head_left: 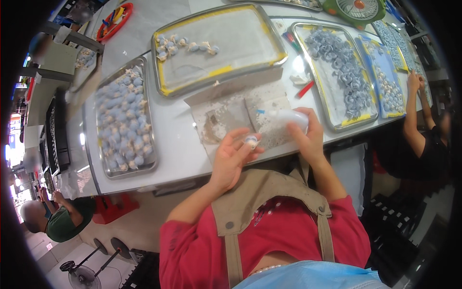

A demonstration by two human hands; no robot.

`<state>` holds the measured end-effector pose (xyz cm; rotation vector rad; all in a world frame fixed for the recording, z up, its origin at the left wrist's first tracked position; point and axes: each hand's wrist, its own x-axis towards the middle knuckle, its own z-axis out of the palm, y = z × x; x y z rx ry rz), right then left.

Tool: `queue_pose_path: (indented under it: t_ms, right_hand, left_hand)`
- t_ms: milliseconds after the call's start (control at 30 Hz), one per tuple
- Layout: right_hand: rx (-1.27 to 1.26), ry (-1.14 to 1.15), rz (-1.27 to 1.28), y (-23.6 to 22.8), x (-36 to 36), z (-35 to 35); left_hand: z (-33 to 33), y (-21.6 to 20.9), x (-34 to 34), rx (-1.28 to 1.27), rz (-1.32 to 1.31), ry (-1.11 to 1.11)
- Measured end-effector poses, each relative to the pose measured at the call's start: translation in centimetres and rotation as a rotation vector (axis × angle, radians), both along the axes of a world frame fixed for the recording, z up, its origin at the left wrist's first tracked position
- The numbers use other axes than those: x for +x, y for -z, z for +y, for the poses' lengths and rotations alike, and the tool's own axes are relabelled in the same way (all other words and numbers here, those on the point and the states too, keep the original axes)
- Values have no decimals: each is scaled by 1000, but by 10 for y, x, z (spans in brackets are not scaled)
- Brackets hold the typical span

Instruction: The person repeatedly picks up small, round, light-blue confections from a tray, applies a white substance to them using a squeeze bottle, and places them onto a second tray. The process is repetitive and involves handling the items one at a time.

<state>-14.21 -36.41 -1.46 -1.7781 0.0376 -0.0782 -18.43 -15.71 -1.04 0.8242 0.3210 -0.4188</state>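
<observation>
Between the fingers of my left hand [232, 158] is a small white and blue figure head [251, 141], too small to make out in detail. My right hand [310, 137] is wrapped round a white squeeze bottle [288, 116] lying nearly level, its thin blue tip pointing left. The tip is above and to the right of the small piece, apart from it. Below both hands lies an opened cardboard sheet [226, 103], folded down the middle and spotted with dried glue.
A metal tray of blue and cream pieces [107, 139] stands left, and a yellow-edged tray [240, 36] with several pieces behind. Right are a tray of grey-blue curled parts [329, 113], a blue tray [392, 98], a red marker [305, 89], a green fan [356, 9]; a co-worker's hands [415, 79] beyond.
</observation>
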Motion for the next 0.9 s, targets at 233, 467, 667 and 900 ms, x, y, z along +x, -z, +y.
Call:
queue_pose_path:
  t_ms: [233,467,667,900]
  right_hand:
    - [-237,-101,-456,-29,-16,-10]
    - [-384,-137,-492,-43,-22,1]
    - [-425,-171,-498,-48,-21,8]
    - [-417,-141,-493,-47,-20,10]
  left_hand:
    - [-3,10,-9,223,-201,-61]
    - [0,6,-13,286,-207,-45]
    - [1,4,-14,272,-208,-33]
    - [2,6,-14,276,-215,-24]
